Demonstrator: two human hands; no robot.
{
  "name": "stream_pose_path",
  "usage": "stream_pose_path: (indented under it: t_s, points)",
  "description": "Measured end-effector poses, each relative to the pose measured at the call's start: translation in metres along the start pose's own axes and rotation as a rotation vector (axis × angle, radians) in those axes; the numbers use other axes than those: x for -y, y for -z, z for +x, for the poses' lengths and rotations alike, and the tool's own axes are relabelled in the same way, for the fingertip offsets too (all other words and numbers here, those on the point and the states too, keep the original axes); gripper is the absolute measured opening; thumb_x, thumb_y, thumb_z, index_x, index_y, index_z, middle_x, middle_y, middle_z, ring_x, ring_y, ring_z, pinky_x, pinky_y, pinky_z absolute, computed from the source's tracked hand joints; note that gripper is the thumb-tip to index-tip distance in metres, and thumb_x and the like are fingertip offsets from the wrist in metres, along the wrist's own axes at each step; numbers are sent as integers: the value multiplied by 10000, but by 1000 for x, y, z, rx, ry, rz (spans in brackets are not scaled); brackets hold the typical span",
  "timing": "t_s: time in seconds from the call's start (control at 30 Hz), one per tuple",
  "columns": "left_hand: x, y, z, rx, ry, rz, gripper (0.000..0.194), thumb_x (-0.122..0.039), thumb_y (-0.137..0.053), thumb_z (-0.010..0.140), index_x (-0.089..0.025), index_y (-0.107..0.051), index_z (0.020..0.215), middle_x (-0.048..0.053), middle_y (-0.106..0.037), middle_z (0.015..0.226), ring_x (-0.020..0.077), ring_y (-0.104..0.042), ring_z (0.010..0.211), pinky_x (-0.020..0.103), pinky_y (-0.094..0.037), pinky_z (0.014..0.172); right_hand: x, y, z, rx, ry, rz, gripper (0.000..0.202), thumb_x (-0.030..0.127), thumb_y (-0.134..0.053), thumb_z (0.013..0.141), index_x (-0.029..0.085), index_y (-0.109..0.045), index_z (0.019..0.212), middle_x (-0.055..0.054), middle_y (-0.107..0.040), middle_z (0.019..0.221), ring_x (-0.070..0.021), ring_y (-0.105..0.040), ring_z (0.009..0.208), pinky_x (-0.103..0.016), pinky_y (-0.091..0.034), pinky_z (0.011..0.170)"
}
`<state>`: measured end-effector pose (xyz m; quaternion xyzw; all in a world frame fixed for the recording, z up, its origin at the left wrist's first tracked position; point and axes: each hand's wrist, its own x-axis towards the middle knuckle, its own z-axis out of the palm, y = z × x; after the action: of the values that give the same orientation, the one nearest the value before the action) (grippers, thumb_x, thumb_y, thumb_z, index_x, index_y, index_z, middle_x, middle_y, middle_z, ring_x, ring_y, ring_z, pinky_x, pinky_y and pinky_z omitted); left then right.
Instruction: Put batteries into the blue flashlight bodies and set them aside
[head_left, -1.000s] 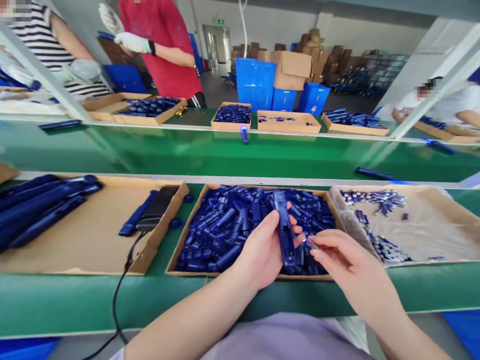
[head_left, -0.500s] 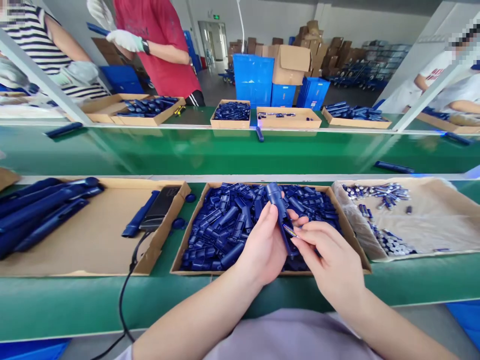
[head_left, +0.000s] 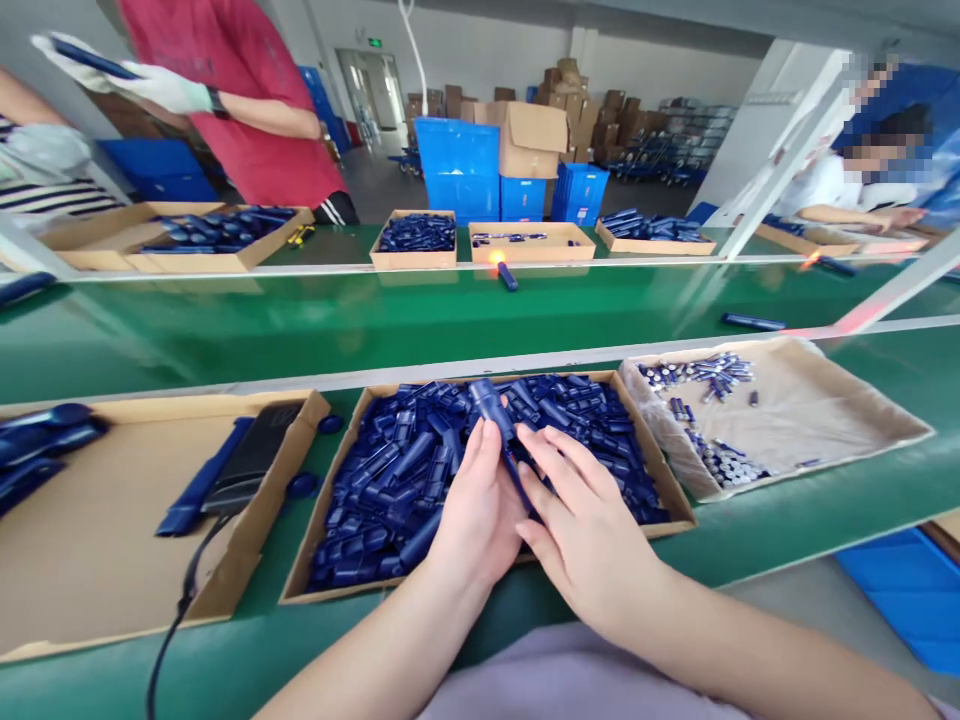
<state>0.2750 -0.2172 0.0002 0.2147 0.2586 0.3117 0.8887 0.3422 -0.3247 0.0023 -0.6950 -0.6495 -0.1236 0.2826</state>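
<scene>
The left hand (head_left: 476, 525) grips a dark-blue plastic tubular casing (head_left: 491, 405) above a shallow brown cardboard tray (head_left: 673, 527); the right hand (head_left: 589, 525) covers its side, any grip hidden. A loosened left hold could drop it among similar dark-blue plastic parts (head_left: 375, 500).

I look through one camera on the person's head, set above the lilac shirt (head_left: 585, 680) and facing forward and down. The left hand (head_left: 472, 510) and right hand (head_left: 592, 540) sit close to me, just below mid-picture, with forearms entering from the bottom edge. My view spans the green surface (head_left: 795, 520) and reaches to stacked cartons (head_left: 574, 120) far off near the top; the surface's near edge slants up rightward.
</scene>
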Motion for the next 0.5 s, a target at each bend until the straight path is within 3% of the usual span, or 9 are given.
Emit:
stream_pose_path:
  t_s: [0.07,0.13,0.17,0.27,0.37,0.5]
  points:
    - [0,-2,-2,18,30,58,255,-293,-488,973,-202,-602,1182,60,-648,952,196,-642,970,311,-532,870,-32,16,3,2,-100,17,349,287,-399,985,151,-675,1151,-78,-426,1471,-242,-358,1363,-413,-362,1113]
    - [-2,-4,-5,30,99,133,274,-334,-474,975,-163,-608,1143,64,-639,860,216,-659,894,342,-544,836,-84,35,2,4,-416,-73,333,293,-387,989,170,-686,1068,-90,-551,1332,-203,-475,1259,-360,-383,1077]
    - [-4,-4,-7,39,143,171,292,-359,-473,973,-143,-613,1111,66,-634,825,213,-660,834,344,-548,806,-114,44,-1,83,-680,-192,312,294,-392,990,177,-668,1074,-87,-604,1241,-189,-528,1186,-332,-407,1035]
    - [-6,-2,-11,114,253,274,358,-426,-476,962,-106,-622,1031,51,-591,674,164,-595,612,274,-513,625,-194,56,-17,241,-960,-285,191,227,-540,908,89,-661,960,-150,-671,924,-239,-635,885,-366,-477,833]
    - [-7,1,-12,235,344,276,410,-462,-443,966,-108,-627,1061,5,-492,524,110,-444,435,218,-367,465,-240,49,-33,396,-1045,-255,175,189,-678,820,78,-644,951,-81,-658,802,-183,-628,741,-328,-496,739]
    - [-9,3,-10,324,398,216,424,-412,-389,976,-92,-613,1141,-8,-453,509,77,-318,367,222,-205,410,-258,45,-38,502,-1015,-147,212,179,-720,797,107,-644,981,-6,-656,785,-115,-610,675,-264,-507,687]
